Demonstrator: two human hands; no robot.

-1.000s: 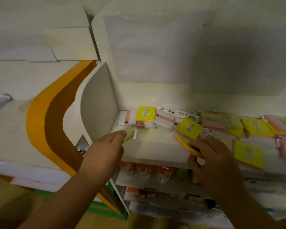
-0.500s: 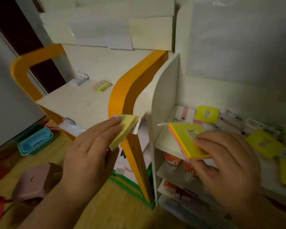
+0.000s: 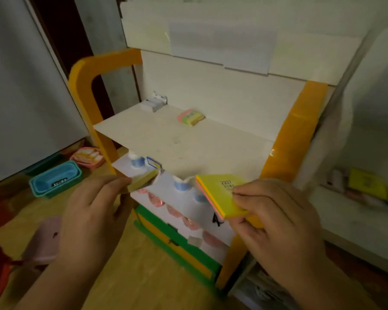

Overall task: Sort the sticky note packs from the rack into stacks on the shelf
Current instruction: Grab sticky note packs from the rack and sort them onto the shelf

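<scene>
Yellow pack (image 3: 224, 198) pinched in my right hand (image 3: 276, 222), paler pack (image 3: 142, 181) in my left hand (image 3: 92, 218), both aimed at the shelf (image 3: 188, 142) at twelve o'clock for stacking.

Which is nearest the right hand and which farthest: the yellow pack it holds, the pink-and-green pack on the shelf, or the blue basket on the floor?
1. Yellow pack, held in the right hand.
2. Pink-and-green pack, up at the shelf's back.
3. Blue basket, far left on the floor.

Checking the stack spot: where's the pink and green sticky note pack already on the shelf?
In the head view, the pink and green sticky note pack lies toward the back of the white shelf board, right of a small white box.
</scene>
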